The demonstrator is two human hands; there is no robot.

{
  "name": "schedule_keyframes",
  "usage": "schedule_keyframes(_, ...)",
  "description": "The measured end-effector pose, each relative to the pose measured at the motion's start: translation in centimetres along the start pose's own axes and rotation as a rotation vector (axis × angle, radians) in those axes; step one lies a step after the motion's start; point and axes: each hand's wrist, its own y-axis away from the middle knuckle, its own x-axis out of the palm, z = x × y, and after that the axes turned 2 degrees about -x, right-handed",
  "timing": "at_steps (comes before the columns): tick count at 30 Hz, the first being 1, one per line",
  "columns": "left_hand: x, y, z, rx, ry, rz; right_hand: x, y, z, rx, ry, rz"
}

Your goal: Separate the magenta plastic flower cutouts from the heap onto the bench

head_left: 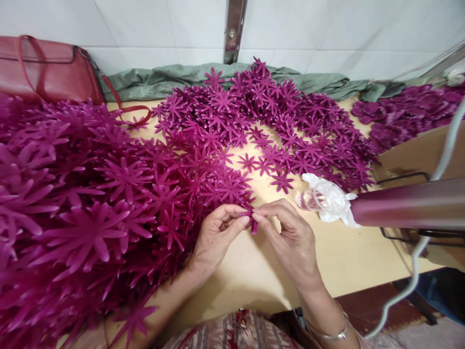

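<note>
Between my two hands, above the pale tabletop, is a small magenta artificial flower piece. My left hand pinches one side of it between thumb and forefinger. From the other side my right hand pinches it too, with the fingertips of both hands almost touching. Most of the piece is hidden by the fingers; a short narrow strip of it hangs below them. A large mass of magenta star-shaped flower pieces lies close to my left forearm. Beyond my hands, another heap of loose star-shaped pieces spreads across the table.
A red handbag stands at the back left, its strap on the table. Green cloth runs along the wall. To the right are a magenta cylinder with a white plastic-wrapped end, a white cable and ruffled magenta petals.
</note>
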Motion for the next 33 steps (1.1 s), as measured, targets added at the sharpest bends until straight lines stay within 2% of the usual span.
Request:
schedule_keyframes(3,-0.2,0.1,0.1,0.003,-0.028,-0.002,0.1,0.0,-0.1,0.046,-0.041,0.022)
schedule_keyframes(8,-0.6,0.2,0.2,0.015,-0.080,0.000,-0.2,-0.3,-0.3,0.244,-0.279,0.108)
schedule_keyframes(13,-0.6,0.0,0.5,0.014,-0.059,-0.002,0.1,-0.7,-0.9,0.423,-0.488,0.113)
schedule_keyframes(15,-0.5,0.0,0.5,0.000,-0.027,-0.025,0.4,-0.8,-1.1,0.500,-0.641,0.050)
schedule_keyframes(17,-0.5,0.0,0.4,-0.009,0.003,-0.064,0.5,-1.0,-1.5,0.551,-0.781,-0.070)
schedule_keyframes(21,-0.4,0.1,0.3,-0.009,0.045,-0.128,0.5,-1.3,-2.2,0.603,-0.880,-0.279)
schedule_keyframes(25,0.0,0.1,0.2,-0.013,0.093,-0.148,0.2,-1.5,-2.1,0.679,-0.977,-0.341)
schedule_keyframes(27,0.2,0.1,0.1,-0.014,0.119,-0.148,0.1,-1.6,-1.9,0.680,-0.982,-0.317)
schedule_keyframes(30,0.4,0.1,-0.2,-0.002,0.146,-0.145,0.0,-1.4,-1.9,0.618,-0.854,-0.258)
schedule_keyframes(33,0.5,0.2,-0.4,0.031,0.146,-0.102,-0.1,-1.1,-2.4,0.559,-0.696,-0.314)
